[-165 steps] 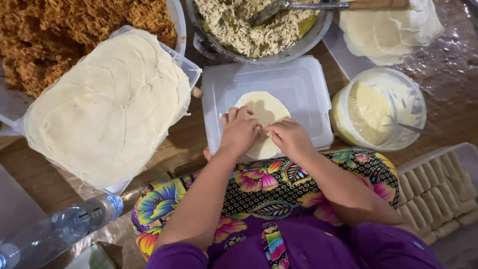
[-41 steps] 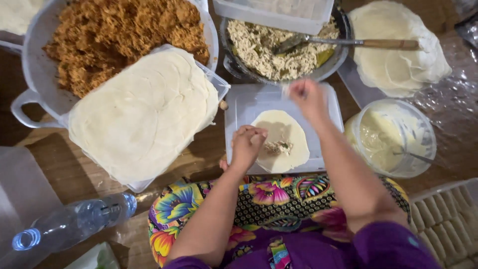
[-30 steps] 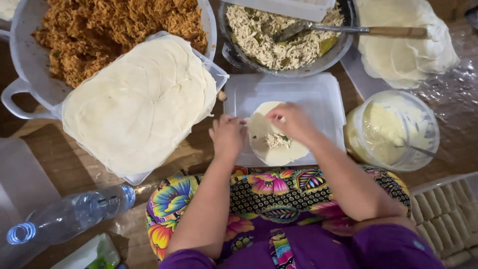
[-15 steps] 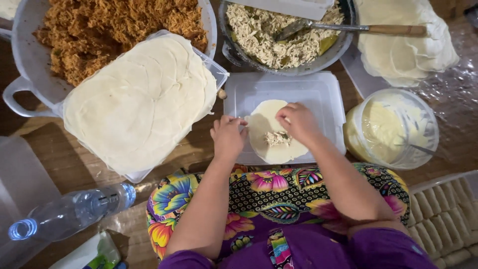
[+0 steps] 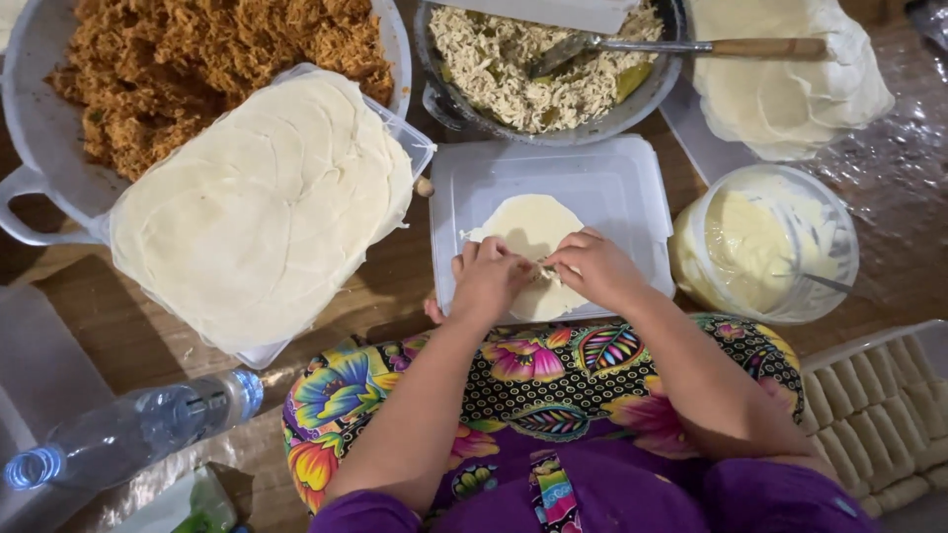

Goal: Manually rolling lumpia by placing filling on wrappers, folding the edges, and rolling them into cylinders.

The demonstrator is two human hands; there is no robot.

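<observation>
Wrapper (image 5: 528,225) lies on the white tray (image 5: 632,188) before me; my left hand (image 5: 491,281) and right hand (image 5: 592,268) pinch its near edge over the filling. Recommend folding snugly, evenly.

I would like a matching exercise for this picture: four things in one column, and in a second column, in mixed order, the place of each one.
Things:
1. round wrapper
2. plastic bottle
3. spoon
4. rolled pieces

Places:
A. in the bowl of pale shredded filling
B. in a tray at the lower right
C. lying on its side at the lower left
D. on the white lid, under both hands

Pairs: 1-D, 2-C, 3-A, 4-B
</observation>
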